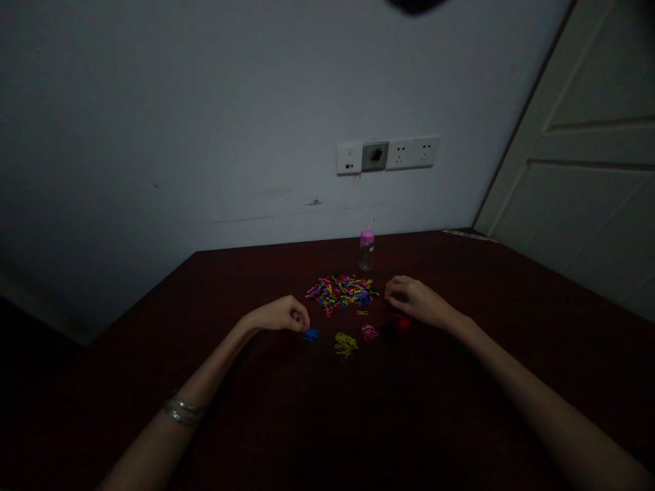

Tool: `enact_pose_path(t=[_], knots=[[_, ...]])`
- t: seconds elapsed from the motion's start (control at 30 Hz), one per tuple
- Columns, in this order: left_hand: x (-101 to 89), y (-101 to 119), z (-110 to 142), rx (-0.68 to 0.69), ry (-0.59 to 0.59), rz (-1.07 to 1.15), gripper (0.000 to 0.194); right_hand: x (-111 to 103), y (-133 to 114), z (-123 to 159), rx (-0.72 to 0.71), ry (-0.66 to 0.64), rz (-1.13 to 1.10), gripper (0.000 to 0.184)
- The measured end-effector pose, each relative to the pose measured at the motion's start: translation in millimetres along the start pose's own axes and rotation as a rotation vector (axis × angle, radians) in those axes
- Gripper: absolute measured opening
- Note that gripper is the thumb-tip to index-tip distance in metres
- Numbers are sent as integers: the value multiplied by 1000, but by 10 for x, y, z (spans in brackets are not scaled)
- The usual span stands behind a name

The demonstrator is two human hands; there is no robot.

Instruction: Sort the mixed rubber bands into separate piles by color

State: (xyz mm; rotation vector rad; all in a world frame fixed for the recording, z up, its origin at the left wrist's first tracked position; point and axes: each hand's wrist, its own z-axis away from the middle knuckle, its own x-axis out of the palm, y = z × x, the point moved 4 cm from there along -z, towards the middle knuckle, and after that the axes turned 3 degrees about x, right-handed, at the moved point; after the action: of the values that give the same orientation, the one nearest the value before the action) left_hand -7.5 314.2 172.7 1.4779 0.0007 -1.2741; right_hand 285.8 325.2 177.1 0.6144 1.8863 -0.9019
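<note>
A mixed heap of small looped bands (342,292), which look like rubber bands in many colours, lies on the dark red table. My left hand (286,314) is left of it with curled, pinched fingers, the tips just above a small blue pile of bands (310,335). Whatever is between those fingers is hidden. At the heap's right edge, my right hand (409,297) is closed with thumb and fingers together, and I cannot make out anything in it. In front of the heap lie a yellow pile (346,344), a pink pile (369,333) and a dim red pile (402,320). One yellow band (362,312) lies singly.
A clear bottle (366,256) with a pink lid stands behind the heap. The table (245,273) meets a pale wall (230,123) with a row of sockets (387,155). On the right is a white panelled door (588,170). The scene is dim.
</note>
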Motion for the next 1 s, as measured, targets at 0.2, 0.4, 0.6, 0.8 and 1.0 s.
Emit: enact_pose_path(t=[0.2, 0.4, 0.6, 0.8, 1.0], knots=[[-56, -31, 39, 2, 73, 45, 22, 37, -109, -45, -51, 40, -110, 14], [-170, -190, 6, -16, 319, 128, 24, 151, -369, -247, -141, -77, -66, 18], [-212, -284, -3, -97, 468, 172, 25, 289, -545, -430, -219, -149, 32, 17], [-206, -268, 0, -129, 506, 175, 25, 342, -581, -457, -248, -142, 82, 17], [-174, -332, -41, -113, 499, 158, 25, 378, -563, -448, -276, -99, 148, 16]])
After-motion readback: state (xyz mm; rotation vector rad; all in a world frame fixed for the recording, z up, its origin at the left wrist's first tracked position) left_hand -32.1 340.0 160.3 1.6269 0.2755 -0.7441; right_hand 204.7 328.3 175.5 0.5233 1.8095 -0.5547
